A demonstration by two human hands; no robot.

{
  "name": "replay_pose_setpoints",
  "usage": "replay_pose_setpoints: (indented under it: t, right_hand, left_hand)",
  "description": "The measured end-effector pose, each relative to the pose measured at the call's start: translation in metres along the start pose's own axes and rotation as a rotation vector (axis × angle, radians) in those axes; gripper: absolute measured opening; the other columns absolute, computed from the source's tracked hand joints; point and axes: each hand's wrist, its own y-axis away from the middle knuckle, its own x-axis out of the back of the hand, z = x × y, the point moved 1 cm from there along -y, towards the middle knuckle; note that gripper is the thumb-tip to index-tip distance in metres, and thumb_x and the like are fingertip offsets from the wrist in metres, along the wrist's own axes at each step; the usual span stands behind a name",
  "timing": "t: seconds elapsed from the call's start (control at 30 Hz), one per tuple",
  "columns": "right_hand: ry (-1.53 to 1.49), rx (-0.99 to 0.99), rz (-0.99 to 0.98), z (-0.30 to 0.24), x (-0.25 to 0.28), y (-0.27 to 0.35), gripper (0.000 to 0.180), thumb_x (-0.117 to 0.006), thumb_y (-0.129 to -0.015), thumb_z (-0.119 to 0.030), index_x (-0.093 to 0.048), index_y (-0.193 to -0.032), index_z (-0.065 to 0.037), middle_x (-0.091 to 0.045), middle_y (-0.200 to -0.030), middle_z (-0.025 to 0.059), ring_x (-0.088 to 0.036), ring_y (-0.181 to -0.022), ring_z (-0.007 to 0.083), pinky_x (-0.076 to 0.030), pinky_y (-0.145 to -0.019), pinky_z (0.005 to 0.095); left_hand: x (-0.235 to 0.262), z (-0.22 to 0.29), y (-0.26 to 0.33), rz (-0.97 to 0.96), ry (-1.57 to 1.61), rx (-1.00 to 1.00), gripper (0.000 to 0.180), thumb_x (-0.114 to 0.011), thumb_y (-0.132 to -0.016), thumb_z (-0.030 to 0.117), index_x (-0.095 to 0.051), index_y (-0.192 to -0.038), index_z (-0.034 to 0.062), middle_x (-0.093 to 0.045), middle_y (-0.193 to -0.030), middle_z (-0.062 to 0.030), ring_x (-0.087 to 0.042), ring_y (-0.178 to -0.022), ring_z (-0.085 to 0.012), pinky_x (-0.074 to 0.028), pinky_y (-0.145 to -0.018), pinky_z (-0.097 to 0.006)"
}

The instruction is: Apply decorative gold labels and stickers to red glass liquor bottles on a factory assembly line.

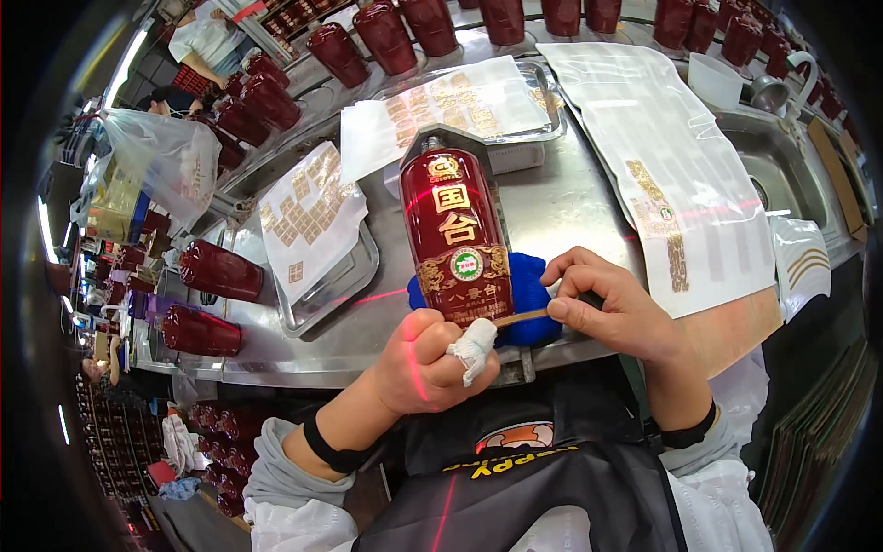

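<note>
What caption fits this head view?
Left hand steadies a dark red bottle while right hand presses a thin stick against it.

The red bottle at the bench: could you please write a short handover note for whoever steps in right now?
Left hand: closed on the lower end of the red bottle, thumb wrapped in white tape.
Right hand: pinching a thin wooden stick against the bottle's lower label edge.
The bottle lies on a blue cloth on the steel bench.
Done: front labels appear to be on.
Left: cannot tell how much smoothing remains. Label sheets sit in trays behind; more red bottles lie to the left.
</note>
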Motion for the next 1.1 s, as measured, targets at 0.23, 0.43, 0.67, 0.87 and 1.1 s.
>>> replay_pose_setpoints:
  t: [0.23,0.43,0.67,0.87,1.1]
  right_hand:
    - [-0.018,-0.018,-0.018,-0.004,0.001,0.0,0.022,-0.069,-0.088,-0.021,-0.059,-0.079,-0.003,-0.058,-0.103,0.0093,-0.054,-0.092,0.0188,-0.043,-0.08,0.0299]
    - [-0.023,-0.021,-0.017,-0.004,-0.003,-0.003,0.023,-0.069,-0.088,-0.021,-0.059,-0.079,-0.003,-0.058,-0.103,0.0093,-0.054,-0.093,0.0192,-0.043,-0.081,0.0301]
    - [-0.017,0.001,-0.021,0.0,-0.005,-0.005,0.023,-0.069,-0.088,-0.021,-0.059,-0.079,-0.003,-0.057,-0.102,0.0097,-0.054,-0.093,0.0204,-0.043,-0.081,0.0311]
    - [-0.013,0.006,-0.021,0.001,-0.006,-0.007,0.023,-0.07,-0.087,-0.022,-0.059,-0.079,-0.003,-0.058,-0.1,0.0096,-0.055,-0.093,0.0214,-0.044,-0.081,0.0315]
    - [-0.001,0.034,-0.029,0.002,-0.007,-0.009,0.024,-0.069,-0.088,-0.022,-0.059,-0.079,-0.003,-0.057,-0.098,0.0089,-0.054,-0.092,0.0212,-0.044,-0.081,0.0318]
  left_hand:
    - [0.011,0.005,0.007,-0.174,0.051,0.171,0.024,-0.073,-0.049,0.006,-0.062,-0.069,0.0158,-0.058,-0.099,-0.0013,-0.051,-0.069,-0.0185,-0.04,-0.059,-0.033]
    - [0.0,-0.001,0.005,-0.106,-0.007,-0.004,0.025,-0.07,-0.048,0.009,-0.06,-0.07,0.0135,-0.06,-0.108,-0.0029,-0.049,-0.073,-0.0186,-0.04,-0.062,-0.032]
    - [0.007,0.004,0.004,-0.135,0.145,0.185,0.019,-0.065,-0.048,0.006,-0.057,-0.064,0.0087,-0.058,-0.081,-0.0081,-0.05,-0.067,-0.0219,-0.039,-0.053,-0.036]
    - [0.006,-0.001,0.003,-0.153,0.049,0.022,0.025,-0.071,-0.048,0.006,-0.062,-0.07,0.0127,-0.058,-0.097,-0.0032,-0.052,-0.071,-0.0176,-0.041,-0.06,-0.031]
    - [0.012,0.005,0.002,-0.127,0.145,0.183,0.02,-0.067,-0.053,0.007,-0.059,-0.071,0.0086,-0.056,-0.081,-0.008,-0.05,-0.066,-0.0256,-0.036,-0.054,-0.037]
